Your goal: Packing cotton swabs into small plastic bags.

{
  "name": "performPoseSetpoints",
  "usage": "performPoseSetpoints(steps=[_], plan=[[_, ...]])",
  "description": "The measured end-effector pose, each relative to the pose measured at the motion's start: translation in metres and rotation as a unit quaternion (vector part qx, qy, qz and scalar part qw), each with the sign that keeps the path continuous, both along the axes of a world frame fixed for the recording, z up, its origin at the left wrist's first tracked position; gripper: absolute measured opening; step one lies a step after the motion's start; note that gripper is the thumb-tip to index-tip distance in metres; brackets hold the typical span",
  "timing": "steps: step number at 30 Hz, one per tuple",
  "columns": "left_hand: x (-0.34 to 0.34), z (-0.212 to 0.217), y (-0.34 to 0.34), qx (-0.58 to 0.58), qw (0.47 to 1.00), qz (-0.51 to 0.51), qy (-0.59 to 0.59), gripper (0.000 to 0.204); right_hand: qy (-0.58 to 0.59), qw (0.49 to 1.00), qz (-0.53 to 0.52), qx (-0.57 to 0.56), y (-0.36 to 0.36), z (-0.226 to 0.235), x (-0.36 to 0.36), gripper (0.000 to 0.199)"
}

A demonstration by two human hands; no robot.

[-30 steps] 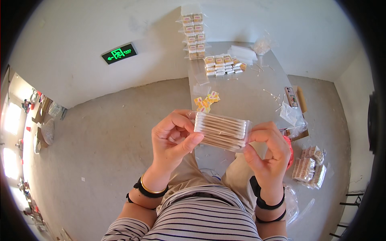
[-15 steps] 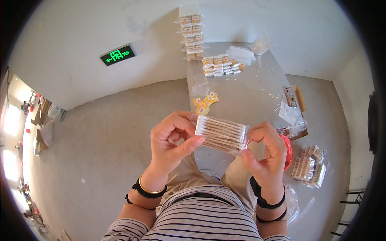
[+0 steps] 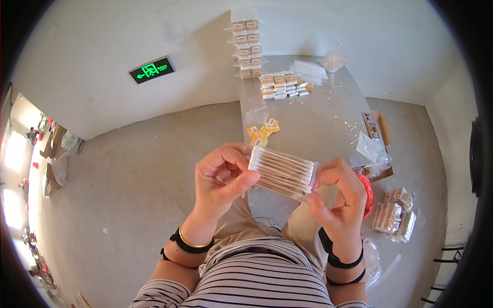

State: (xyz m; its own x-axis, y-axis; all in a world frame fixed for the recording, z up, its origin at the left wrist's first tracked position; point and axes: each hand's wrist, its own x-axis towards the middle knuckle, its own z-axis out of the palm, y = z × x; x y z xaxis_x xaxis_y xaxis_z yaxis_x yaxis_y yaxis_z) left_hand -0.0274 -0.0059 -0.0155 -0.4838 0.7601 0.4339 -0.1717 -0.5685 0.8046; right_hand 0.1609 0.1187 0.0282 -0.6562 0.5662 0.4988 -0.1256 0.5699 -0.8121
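Person seated at a narrow grey worktop point(image 3: 308, 128), holding a clear pack point(image 3: 282, 172) of thin sticks — cotton swabs, by the look — up over the lap, near the worktop's close end.

Left hand point(image 3: 221, 179): grip closed on the pack's left end, thumb pressed along the lower front edge, fingers curled over the top corner. Right hand point(image 3: 339, 192): grip pinching the pack's right end between thumb and fingertips, where the film narrows to a flap.

Pack's long axis runs left to right, tilted — left end higher and further from the body, right end lower. Sticks inside lie parallel to that axis, pale tips gathered toward the left end.

Step in hand appears to be closing or checking the right end. To do it well: keep the left hand firm so the sticks stay aligned, hold the pack level enough that none slide toward the flap, press the film flat with no stick caught in it.

Elsewhere: finished packs in rows point(image 3: 280, 84) and a stack point(image 3: 246, 46) at the far end, yellow labels point(image 3: 262, 132) nearer, more packs point(image 3: 393, 218) on the floor to the right.
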Motion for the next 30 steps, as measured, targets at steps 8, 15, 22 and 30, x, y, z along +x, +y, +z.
performPoseSetpoints(steps=[8,15,22,30], plan=[[-0.001,0.0,0.001,-0.013,1.0,0.016,-0.02,0.015,0.007,1.0,0.014,0.004,-0.001,0.0,0.002,0.017],[0.015,0.003,0.005,-0.014,0.992,0.12,0.041,0.043,0.066,0.967,0.073,-0.234,-0.001,-0.026,-0.006,0.045],[0.031,0.011,0.015,0.026,0.987,0.077,0.139,0.067,0.078,0.92,0.173,-0.342,-0.011,-0.046,-0.006,0.033],[0.05,0.017,0.01,-0.008,0.967,0.006,0.256,0.045,0.136,0.9,0.203,-0.36,-0.031,-0.055,0.002,0.035]])
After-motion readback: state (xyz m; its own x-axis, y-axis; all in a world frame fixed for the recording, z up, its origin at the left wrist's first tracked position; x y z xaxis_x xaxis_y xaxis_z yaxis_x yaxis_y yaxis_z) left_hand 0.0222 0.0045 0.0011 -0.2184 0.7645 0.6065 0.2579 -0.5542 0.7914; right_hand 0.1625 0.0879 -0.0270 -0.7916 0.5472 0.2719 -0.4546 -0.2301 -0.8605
